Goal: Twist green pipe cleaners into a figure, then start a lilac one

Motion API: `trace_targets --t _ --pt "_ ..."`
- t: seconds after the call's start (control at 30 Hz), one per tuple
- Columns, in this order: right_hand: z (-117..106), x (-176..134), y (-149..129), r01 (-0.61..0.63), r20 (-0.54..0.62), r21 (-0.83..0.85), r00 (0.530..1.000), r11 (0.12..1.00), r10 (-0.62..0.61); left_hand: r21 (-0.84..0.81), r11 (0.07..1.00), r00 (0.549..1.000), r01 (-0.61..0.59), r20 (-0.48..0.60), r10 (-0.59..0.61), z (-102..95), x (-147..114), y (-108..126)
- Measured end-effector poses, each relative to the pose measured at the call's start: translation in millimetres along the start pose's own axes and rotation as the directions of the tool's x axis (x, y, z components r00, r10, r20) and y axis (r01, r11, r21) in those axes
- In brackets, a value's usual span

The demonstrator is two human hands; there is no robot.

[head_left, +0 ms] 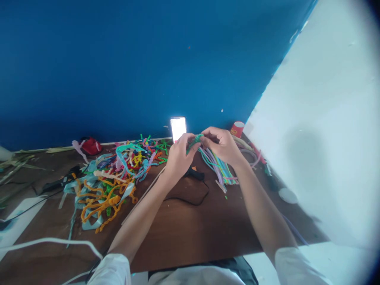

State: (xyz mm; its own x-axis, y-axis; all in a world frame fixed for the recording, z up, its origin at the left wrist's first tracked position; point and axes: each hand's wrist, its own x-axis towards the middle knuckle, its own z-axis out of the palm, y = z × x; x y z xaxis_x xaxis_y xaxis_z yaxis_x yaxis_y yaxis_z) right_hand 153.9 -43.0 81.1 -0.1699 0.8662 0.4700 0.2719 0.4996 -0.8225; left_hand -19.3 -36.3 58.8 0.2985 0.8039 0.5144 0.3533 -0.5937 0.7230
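Green pipe cleaner between both hands

A brown bench carries a pipe-cleaner heap at nine o'clock, a black cable centrally, and a red cup and lit phone at twelve.

The dark brown wooden tabletop meets a deep blue painted wall and a white side wall. A tangled heap of fuzzy pipe cleaners mixes orange, teal, yellow, pink and green. A red paper cup bears yellow marks. A black cord loops nearby; the sleeves are white.
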Motion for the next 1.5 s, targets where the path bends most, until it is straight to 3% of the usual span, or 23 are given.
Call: trace_targets --t 0.1,0.27,0.37,0.43,0.5,0.57,0.67,0.8,0.9,0.97,1.03,1.13,1.23,1.3,1.37,1.43,1.5 --pt "4.3 1.3 3.2 -0.054 -0.002 0.073 0.999 0.996 0.054 0.351 0.926 0.982 -0.140 -0.070 0.176 1.9 -2.7 -3.0" --pt "11.3 1.4 5.0 -0.078 -0.009 0.053 0.997 0.996 0.078 0.449 0.889 0.987 -0.094 -0.077 0.143 0.9 -1.9 -4.5" --pt "11.3 0.9 4.7 -0.074 0.029 0.054 0.997 0.996 0.073 0.311 0.950 0.995 -0.035 -0.081 0.063 -0.9 0.7 -4.2" --pt "9.0 1.0 4.5 -0.065 0.049 0.071 0.997 0.995 0.062 0.101 0.994 0.997 0.038 -0.065 -0.032 -1.4 2.3 -3.8" --pt "5.4 1.3 4.3 -0.051 0.053 0.074 0.997 0.996 0.048 -0.173 0.975 0.990 0.137 0.002 -0.139 -1.7 3.6 -2.8" --pt "1.4 1.5 4.0 -0.047 0.050 0.074 0.998 0.996 0.044 -0.409 0.882 0.971 0.236 0.124 -0.202 -2.7 4.6 -1.2" --pt "-3.2 1.1 2.5 -0.062 0.056 0.109 0.997 0.992 0.056 -0.617 0.692 0.922 0.375 0.327 -0.208 -5.8 5.3 0.6" --pt "-3.9 -1.1 -2.1 -0.059 0.130 0.196 0.991 0.979 0.033 -0.741 0.416 0.846 0.527 0.503 -0.176 -8.6 4.8 -2.7" --pt "-2.9 -2.7 -4.4 -0.052 0.155 0.222 0.988 0.974 0.018 -0.740 0.318 0.802 0.592 0.578 -0.148 -9.3 4.5 -6.4" --pt "-2.8 -2.9 -4.0 -0.050 0.151 0.207 0.988 0.977 0.018 -0.716 0.362 0.796 0.597 0.584 -0.159 -10.0 4.8 -6.7" --pt "-3.5 -2.2 -2.5 -0.041 0.133 0.168 0.991 0.985 0.019 -0.682 0.481 0.825 0.551 0.530 -0.195 -10.6 5.4 -5.0" --pt "-4.0 -0.1 0.3 -0.014 0.068 0.093 0.998 0.996 0.008 -0.571 0.727 0.914 0.381 0.353 -0.202 -10.4 5.6 -0.7" --pt "-1.8 2.0 2.2 -0.023 0.008 0.080 1.000 0.997 0.022 -0.283 0.949 0.986 0.140 0.126 -0.108 -8.7 4.4 3.0" --pt "1.3 2.8 3.1 -0.039 -0.015 0.096 0.999 0.995 0.041 -0.073 0.997 0.999 0.020 0.045 -0.016 -7.3 3.1 4.4" --pt "4.8 3.0 3.7 -0.051 -0.033 0.110 0.998 0.993 0.054 0.011 1.000 0.999 -0.022 0.036 0.021 -5.8 2.1 4.8" --pt "7.3 2.9 4.1 -0.061 -0.034 0.121 0.997 0.991 0.066 -0.049 0.999 0.999 0.023 0.041 -0.021 -4.5 1.9 4.3" --pt "7.6 2.7 4.4 -0.068 -0.007 0.137 0.998 0.988 0.069 -0.215 0.968 0.990 0.126 0.083 -0.110 -3.8 2.7 2.9"
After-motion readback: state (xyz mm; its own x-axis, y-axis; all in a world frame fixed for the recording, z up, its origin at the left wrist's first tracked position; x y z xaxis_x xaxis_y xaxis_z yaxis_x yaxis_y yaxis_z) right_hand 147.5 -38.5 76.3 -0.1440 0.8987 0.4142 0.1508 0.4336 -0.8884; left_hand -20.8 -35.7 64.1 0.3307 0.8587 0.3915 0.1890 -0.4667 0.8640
